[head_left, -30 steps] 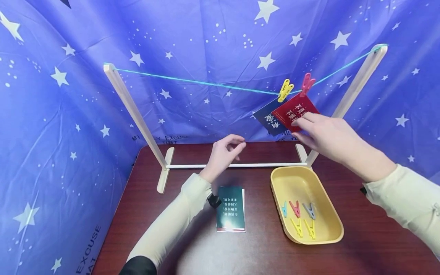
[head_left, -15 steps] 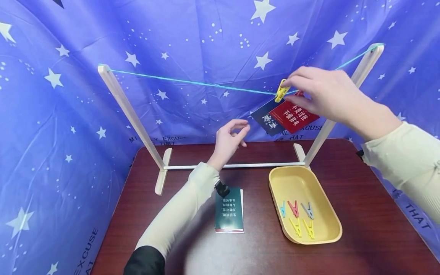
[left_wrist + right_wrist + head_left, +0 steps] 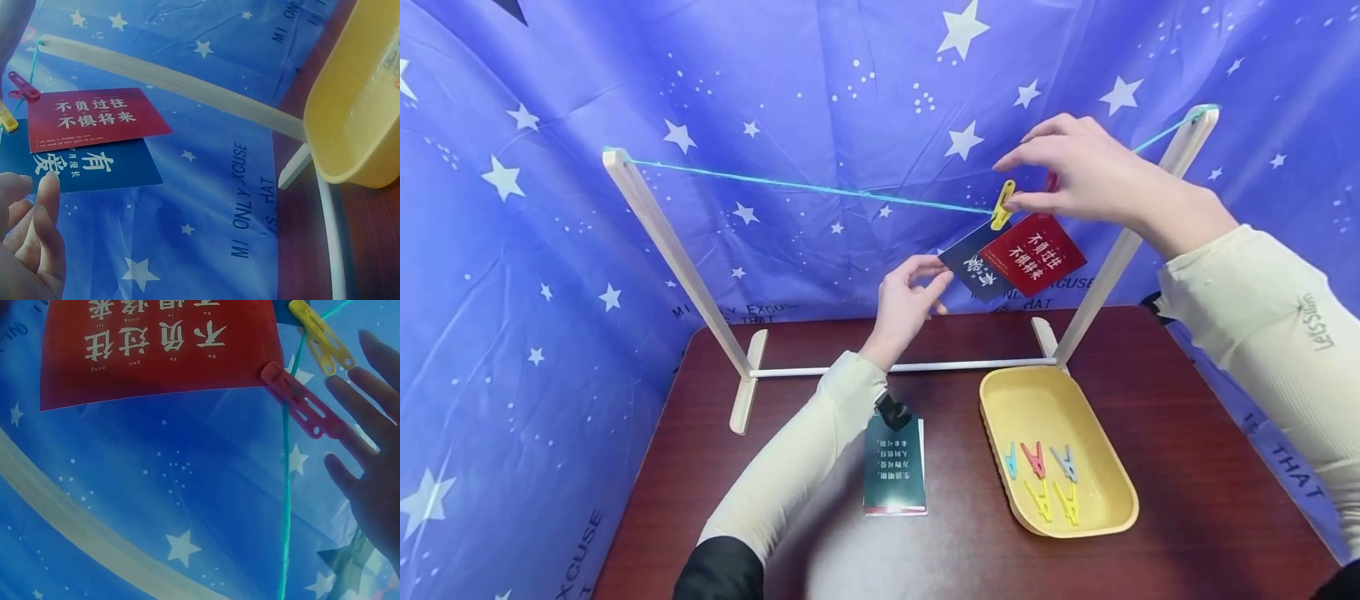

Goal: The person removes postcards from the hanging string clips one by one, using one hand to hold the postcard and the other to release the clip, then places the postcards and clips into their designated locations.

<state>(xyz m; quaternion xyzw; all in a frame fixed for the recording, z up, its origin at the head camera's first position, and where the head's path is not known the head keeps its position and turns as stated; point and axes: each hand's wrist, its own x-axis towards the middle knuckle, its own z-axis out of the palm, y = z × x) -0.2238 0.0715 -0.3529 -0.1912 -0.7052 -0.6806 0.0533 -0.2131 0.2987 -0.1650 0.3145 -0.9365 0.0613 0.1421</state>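
Right of centre in the head view, a dark blue card [image 3: 967,260] and a red card [image 3: 1033,254] are hanging tilted from a green cord [image 3: 865,195]. The red one is showing two rows of white characters and is overlapping the blue one, whose larger white lettering is partly covered. A yellow clothespin [image 3: 1001,214] is gripping the blue card, a pink clothespin [image 3: 284,385] the red.

At the upper right, the right hand [image 3: 1082,175] is spreading its fingers around the yellow clothespin, thumb and forefinger parted, gripping nothing. At centre, the left hand [image 3: 906,300] is keeping its fingers loosely bent beside the blue card's left corner; I cannot tell whether it is touching.

At the lower right, a yellow tray [image 3: 1045,400] is holding a light-blue clothespin [image 3: 1011,461], a red clothespin [image 3: 1034,458], a grey clothespin [image 3: 1065,463] and two yellow clothespins [image 3: 1038,502].
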